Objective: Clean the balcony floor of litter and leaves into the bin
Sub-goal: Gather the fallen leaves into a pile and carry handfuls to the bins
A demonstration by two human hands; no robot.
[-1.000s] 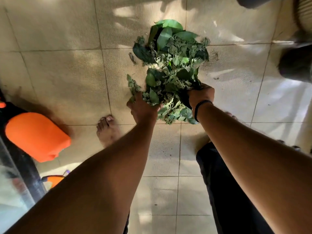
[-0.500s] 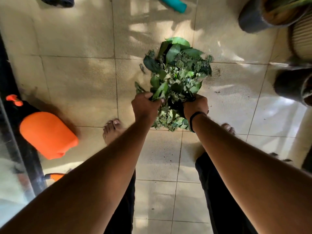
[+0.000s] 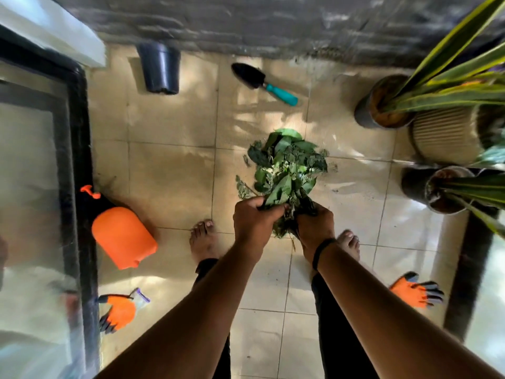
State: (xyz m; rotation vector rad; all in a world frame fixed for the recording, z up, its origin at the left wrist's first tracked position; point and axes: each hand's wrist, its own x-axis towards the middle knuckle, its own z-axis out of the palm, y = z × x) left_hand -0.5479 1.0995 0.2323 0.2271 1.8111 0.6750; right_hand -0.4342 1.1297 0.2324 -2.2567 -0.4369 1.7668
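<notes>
Above the beige tiled floor (image 3: 169, 170), loose bundle of green and dried leaves (image 3: 287, 170) gripped by left hand (image 3: 254, 222) and right hand (image 3: 317, 228), now lifted higher than before; no bin visible, probably out of frame.

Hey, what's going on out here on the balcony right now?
A barefoot person stands on the tiled floor holding a big bundle of green leaves off the ground, the left hand and right hand both gripping its base. No bin is in view. Lying on the floor around them are an orange sprayer bottle, a trowel, a tipped black pot and two orange gloves. Potted plants stand to the right.
</notes>
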